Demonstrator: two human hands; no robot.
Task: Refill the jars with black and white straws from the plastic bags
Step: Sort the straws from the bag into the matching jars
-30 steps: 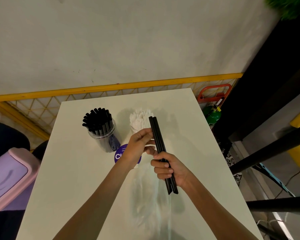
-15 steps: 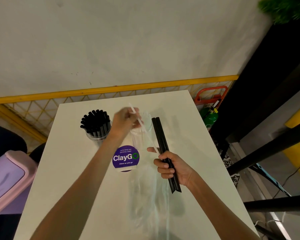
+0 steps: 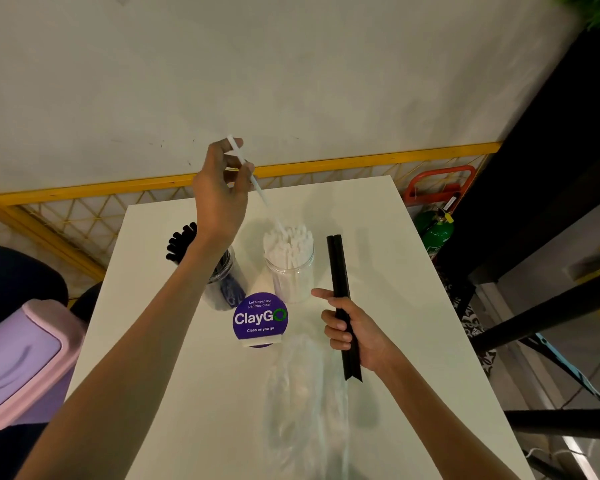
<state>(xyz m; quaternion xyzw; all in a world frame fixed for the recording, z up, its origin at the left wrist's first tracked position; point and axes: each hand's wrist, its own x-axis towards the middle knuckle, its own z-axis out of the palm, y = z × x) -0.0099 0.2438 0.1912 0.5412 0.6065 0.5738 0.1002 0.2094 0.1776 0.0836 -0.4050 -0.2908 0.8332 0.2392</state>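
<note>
Your left hand (image 3: 219, 195) raised, fingers pinching a thin white straw (image 3: 257, 183) above the clear plastic jar of white straws (image 3: 289, 263), your right hand (image 3: 352, 332) curled around long black straws (image 3: 338, 271).

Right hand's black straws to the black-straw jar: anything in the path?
Yes. The white-straw jar stands between the black straws in the right hand and the black-straw jar. The left arm also crosses over that jar's mouth, left hand pinching a white straw over the white-straw jar.

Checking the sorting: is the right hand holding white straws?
No, the right hand grips black straws; the left hand pinches the white straw.
</note>
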